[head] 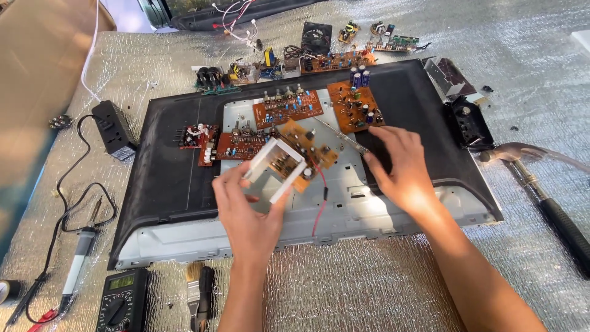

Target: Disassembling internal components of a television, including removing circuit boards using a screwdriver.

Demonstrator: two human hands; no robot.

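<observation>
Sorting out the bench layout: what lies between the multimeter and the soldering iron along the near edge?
Nothing. In the head view, only bare silver foil matting separates the multimeter from the soldering iron; the paintbrush lies on the multimeter's other side.

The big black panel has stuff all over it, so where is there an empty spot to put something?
Bare spots: the black panel left part, below the red board; the foil between the forearms. Crowded: the top edge by the orange boards.
</observation>
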